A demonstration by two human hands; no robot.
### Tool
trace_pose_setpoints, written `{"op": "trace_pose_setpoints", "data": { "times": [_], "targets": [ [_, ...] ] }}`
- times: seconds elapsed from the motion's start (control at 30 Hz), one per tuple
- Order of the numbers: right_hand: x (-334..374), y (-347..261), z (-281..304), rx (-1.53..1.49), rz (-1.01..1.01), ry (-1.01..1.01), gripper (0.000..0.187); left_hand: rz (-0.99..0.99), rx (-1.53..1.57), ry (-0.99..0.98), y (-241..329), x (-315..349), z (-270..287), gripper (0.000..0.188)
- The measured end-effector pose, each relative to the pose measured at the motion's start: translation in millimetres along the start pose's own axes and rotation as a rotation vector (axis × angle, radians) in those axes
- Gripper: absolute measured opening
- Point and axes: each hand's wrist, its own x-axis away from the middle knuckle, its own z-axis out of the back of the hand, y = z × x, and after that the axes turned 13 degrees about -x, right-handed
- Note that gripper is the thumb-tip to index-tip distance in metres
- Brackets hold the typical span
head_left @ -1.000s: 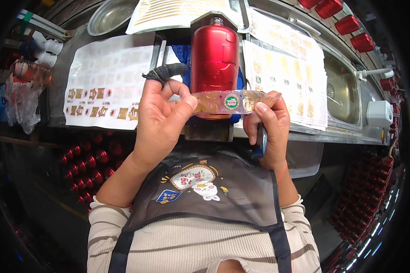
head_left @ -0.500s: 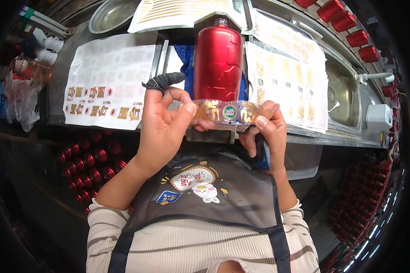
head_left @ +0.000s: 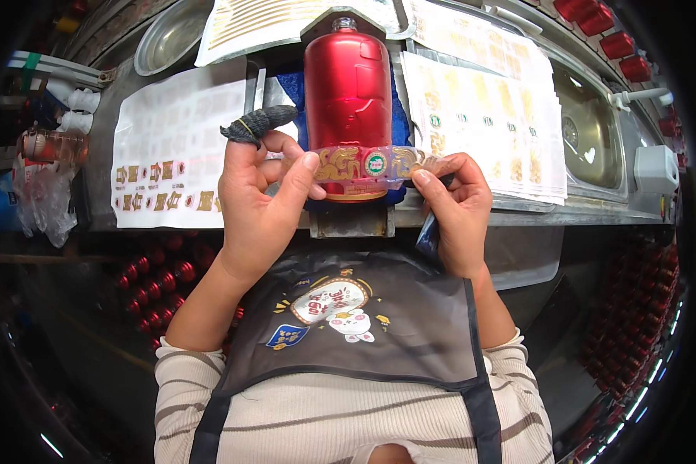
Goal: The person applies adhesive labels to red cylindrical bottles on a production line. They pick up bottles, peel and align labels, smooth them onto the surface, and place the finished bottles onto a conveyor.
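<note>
A glossy red bottle point(head_left: 346, 93) lies on its side on a blue cloth point(head_left: 400, 85), its threaded neck pointing away from me. Across its near end stretches a clear decal strip point(head_left: 375, 164) with gold patterns and a green-and-white round emblem. My left hand point(head_left: 267, 182) pinches the strip's left end between thumb and finger; a dark knitted cover with a band wraps its raised index finger. The right end is pinched by my right hand point(head_left: 454, 201), which also has a small dark blue piece point(head_left: 428, 234) under its fingers. Whether the strip touches the bottle I cannot tell.
Decal sheets lie left point(head_left: 170, 139) and right point(head_left: 479, 124) of the bottle, with another striped sheet point(head_left: 255, 27) behind. A metal bowl point(head_left: 172, 39) stands back left. At the right is a sink point(head_left: 591, 127) with a tap. Red bottles point(head_left: 158, 286) crowd below the bench.
Both hands have moved the strip forward, from before the bottle's near end to across its lower body. The strip now looks flatter. The whole view has shifted slightly.
</note>
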Motion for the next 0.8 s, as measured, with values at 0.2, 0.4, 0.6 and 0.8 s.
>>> {"op": "trace_pose_setpoints", "data": {
  "times": [0.2, 0.4, 0.6, 0.8],
  "targets": [
    [-3.9, 2.3, 2.8, 0.025, -0.038, -0.001, 0.010, 0.024, 0.007, 0.026, 0.8, -4.2, 6.0, 0.042],
    [-7.6, 6.0, 4.9, 0.054, -0.017, -0.024, 0.010, 0.049, 0.015, 0.014, 0.6, -6.2, 8.0, 0.039],
    [-10.3, 8.0, 6.2, 0.057, -0.029, -0.040, 0.011, 0.072, 0.001, -0.021, -4.7, -7.9, 9.7, 0.039],
    [-11.2, 5.5, 4.2, 0.103, -0.052, -0.046, 0.011, 0.183, -0.415, 0.072, -15.5, -13.9, 19.6, 0.055]
  ]
}}
